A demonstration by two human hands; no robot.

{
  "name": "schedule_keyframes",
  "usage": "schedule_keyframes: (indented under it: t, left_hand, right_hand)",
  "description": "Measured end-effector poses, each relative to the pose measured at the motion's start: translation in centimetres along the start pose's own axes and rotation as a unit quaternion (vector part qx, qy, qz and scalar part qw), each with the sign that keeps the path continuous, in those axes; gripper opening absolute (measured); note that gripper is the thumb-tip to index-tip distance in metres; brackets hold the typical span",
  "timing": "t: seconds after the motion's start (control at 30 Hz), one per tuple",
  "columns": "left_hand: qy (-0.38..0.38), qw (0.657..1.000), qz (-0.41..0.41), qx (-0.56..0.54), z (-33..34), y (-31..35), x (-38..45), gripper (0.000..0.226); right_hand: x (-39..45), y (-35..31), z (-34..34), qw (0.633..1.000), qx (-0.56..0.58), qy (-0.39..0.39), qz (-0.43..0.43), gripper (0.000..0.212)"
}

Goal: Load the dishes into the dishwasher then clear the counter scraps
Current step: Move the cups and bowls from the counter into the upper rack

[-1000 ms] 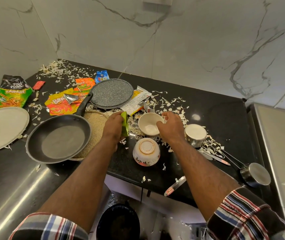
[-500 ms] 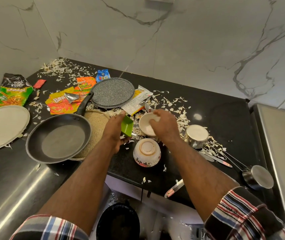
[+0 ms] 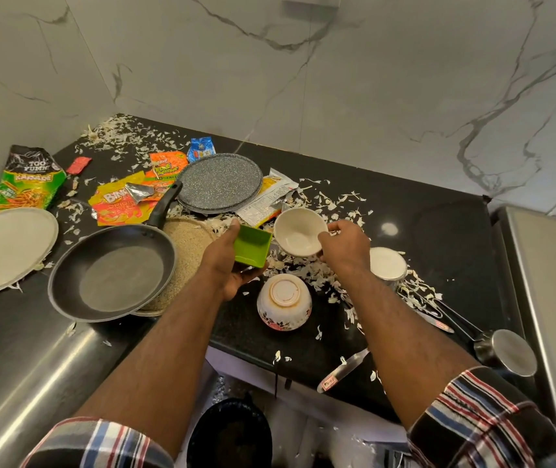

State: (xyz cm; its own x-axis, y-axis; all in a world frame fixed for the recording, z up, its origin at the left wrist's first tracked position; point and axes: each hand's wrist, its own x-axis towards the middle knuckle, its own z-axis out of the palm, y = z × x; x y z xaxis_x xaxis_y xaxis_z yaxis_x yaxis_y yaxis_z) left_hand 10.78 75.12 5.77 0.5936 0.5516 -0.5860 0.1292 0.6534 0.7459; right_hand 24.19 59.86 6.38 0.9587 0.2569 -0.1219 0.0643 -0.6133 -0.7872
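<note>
The left hand (image 3: 226, 265) is gripping a small square green dish (image 3: 252, 246). The right hand (image 3: 345, 246) is pinching a tilted cream bowl (image 3: 299, 235) by its rim, both raised above the scrap-strewn black tabletop (image 3: 438, 238).

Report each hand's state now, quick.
Left hand: holding the green dish.
Right hand: holding the white bowl by its rim.

White grey-veined marble walls (image 3: 371, 96) meet in a corner behind a black counter (image 3: 438, 231).

green dish (image 3: 252, 246), cream bowl (image 3: 298, 235), speckled grey plate (image 3: 219, 182)
</note>
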Motion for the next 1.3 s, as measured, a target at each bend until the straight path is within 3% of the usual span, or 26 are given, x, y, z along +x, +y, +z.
schedule_keyframes:
  t: [0.1, 0.33, 0.53, 0.77, 0.97, 1.1, 1.3]
  left_hand:
    - [-0.053, 0.998, -0.016, -0.010, 0.5, 0.3, -0.1, 0.059]
    - [-0.128, 0.989, -0.058, 0.047, 1.5, 0.7, -0.3, 0.052]
    - [-0.123, 0.989, -0.054, 0.065, 1.6, 0.1, -0.7, 0.040]
    - [-0.102, 0.991, -0.037, 0.077, 1.7, 0.0, -1.3, 0.040]
    - [-0.123, 0.988, -0.048, 0.078, 2.4, 0.2, -1.2, 0.042]
    - [-0.030, 0.999, -0.013, 0.033, 2.9, 0.1, -0.4, 0.034]
    - [0.091, 0.987, 0.039, 0.124, 3.6, -0.9, 1.4, 0.012]
  right_hand:
    - [0.0, -0.8, -0.5, 0.999, 0.035, -0.005, -0.006, 0.021]
    - [-0.4, -1.6, -0.9, 0.993, 0.100, -0.053, -0.009, 0.013]
    - [-0.6, -1.0, -1.0, 0.981, 0.162, -0.102, -0.001, 0.016]
    - [-0.9, -0.6, -1.0, 0.976, 0.154, -0.156, -0.004, 0.030]
    - [-0.8, -0.1, -1.1, 0.988, 0.139, -0.059, 0.044, 0.021]
    - [-0.5, 0.7, -1.9, 0.985, 0.152, -0.011, 0.084, 0.018]
    - [-0.5, 1.6, -2.6, 0.983, 0.157, -0.006, 0.100, 0.020]
